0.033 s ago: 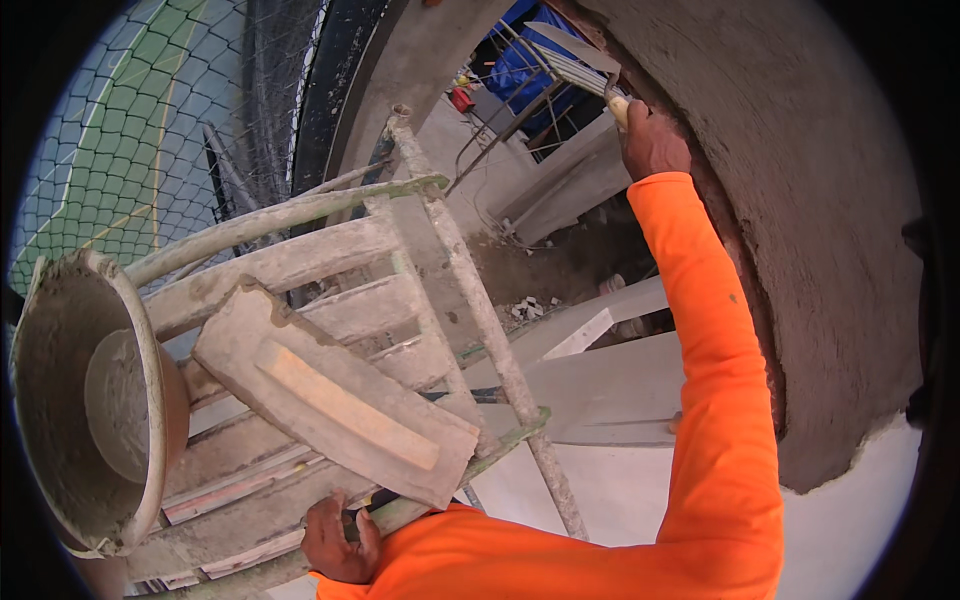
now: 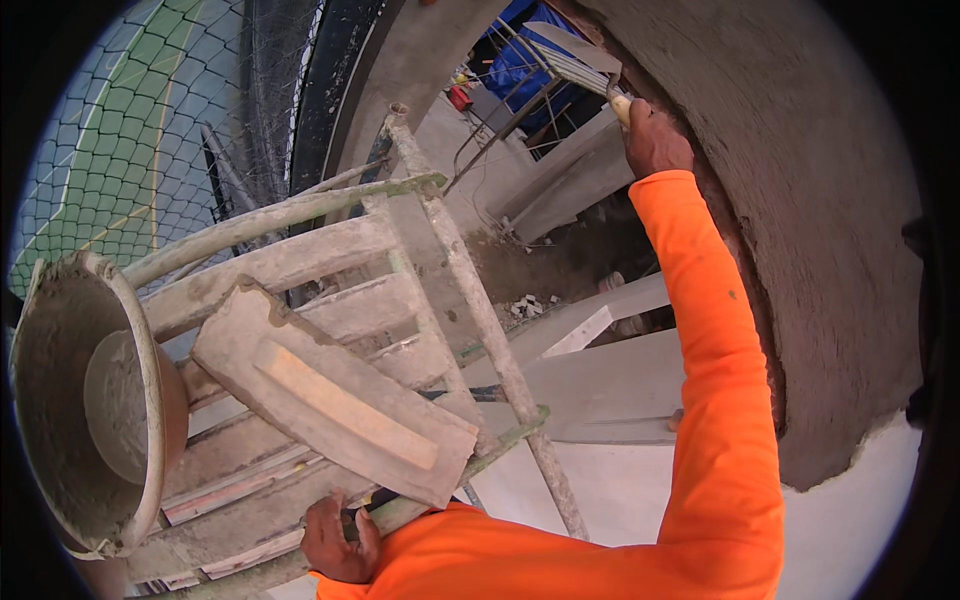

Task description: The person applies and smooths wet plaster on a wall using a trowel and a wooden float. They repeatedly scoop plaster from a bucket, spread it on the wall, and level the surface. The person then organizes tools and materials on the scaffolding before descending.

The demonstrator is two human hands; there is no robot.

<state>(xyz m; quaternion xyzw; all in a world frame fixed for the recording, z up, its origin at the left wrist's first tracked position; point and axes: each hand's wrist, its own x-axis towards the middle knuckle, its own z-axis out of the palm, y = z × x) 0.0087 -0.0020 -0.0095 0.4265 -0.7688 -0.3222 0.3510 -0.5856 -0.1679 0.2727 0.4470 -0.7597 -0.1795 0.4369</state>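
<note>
Head view: looks down on a slatted platform (image 2: 270, 250) at left and a curved wall (image 2: 820, 230) at right, its grey coat ending in a ragged edge over a white part.
Bucket: at the far left, by the platform, the bucket (image 2: 60, 330) has grey-smeared walls and grey stuff at the bottom; depth is hard to judge. Probably heavy and gritty; the thick rim looks like the place to grab.
Board: lying slantwise across the slats, grip up, the board (image 2: 335, 396) has one notched edge. It looks stiff and fairly light, and the worn rim may chip. Best held by the long wooden grip (image 2: 350, 407) along its middle.
Left hand: just below the board, the left hand (image 2: 342, 540) is at the pole (image 2: 397, 515), fingers bent, thumb beside a small dark thing (image 2: 378, 498). Whether they clamp on either, I cannot tell.
Trowel: near the top, just left of the wall's edge, the trowel (image 2: 585, 52) points up and left. Its thin metal blade should be stiff and light; the pale handle may turn slippery when wet, so a full wrap there suits it.
Right hand: fingers closed around the trowel's handle, the right hand (image 2: 659, 142) reaches out at arm's length in an orange sleeve (image 2: 715, 330).
</note>
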